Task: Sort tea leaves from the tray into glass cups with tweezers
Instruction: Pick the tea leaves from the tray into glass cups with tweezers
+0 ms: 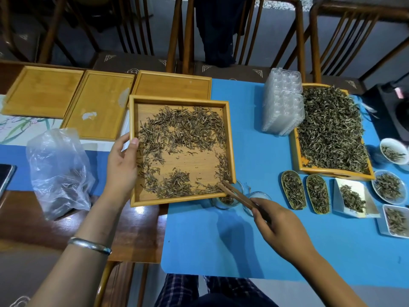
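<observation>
A dark brown wooden tabletop (141, 231) fills the lower left of the frame, glossy enough to catch a bright spot of light near its middle. A blue mat (221, 244) covers the centre and right of it, and a pale runner with a painted leaf pattern (20, 127) lies at the left edge. Along the top of the frame stands a row of wooden chairs (177, 34) with slatted backs and dark seat cushions (132, 63) trimmed with pale corner motifs. Behind them the floor (88, 47) looks grey-blue and dim.
</observation>
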A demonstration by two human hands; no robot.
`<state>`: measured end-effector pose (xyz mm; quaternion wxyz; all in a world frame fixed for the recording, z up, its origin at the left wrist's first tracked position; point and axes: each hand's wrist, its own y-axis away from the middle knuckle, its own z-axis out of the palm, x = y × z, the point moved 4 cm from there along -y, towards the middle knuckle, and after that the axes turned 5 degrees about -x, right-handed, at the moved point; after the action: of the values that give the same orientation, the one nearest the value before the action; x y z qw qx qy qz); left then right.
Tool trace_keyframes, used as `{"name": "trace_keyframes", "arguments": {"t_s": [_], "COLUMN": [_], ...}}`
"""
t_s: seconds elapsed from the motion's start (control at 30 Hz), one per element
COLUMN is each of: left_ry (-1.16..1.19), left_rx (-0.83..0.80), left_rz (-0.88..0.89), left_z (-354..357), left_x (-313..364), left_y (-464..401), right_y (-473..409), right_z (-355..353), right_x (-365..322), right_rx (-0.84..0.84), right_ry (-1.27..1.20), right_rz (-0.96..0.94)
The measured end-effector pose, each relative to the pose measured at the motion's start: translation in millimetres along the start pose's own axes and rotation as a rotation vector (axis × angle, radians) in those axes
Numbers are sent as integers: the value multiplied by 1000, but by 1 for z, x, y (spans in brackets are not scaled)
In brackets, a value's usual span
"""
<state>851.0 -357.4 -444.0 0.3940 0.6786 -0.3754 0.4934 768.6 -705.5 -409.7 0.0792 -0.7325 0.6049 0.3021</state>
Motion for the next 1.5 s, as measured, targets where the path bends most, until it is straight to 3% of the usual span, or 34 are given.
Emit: {"name": "trace_keyframes", "arguments": {"t_s": [0.3,0.5,1.03,1.5], "left_ry": [-15,-13,7,35], "left_rx": [14,-4,-16,-36], "left_rz": [17,4,-15,-39], "left_z": [0,3,5,5], "left_x": [2,3,2,3], "left_y": [-2,-2,-2,0], "right_y": [14,-18,-45,-27], "right_z": [-7,-4,30,17], "right_x": [4,-33,-102,-37], "right_rx": [71,91,-66,-104], "right_ry": [-18,19,144,112], "right_rz": [48,-77,-381,-219]}}
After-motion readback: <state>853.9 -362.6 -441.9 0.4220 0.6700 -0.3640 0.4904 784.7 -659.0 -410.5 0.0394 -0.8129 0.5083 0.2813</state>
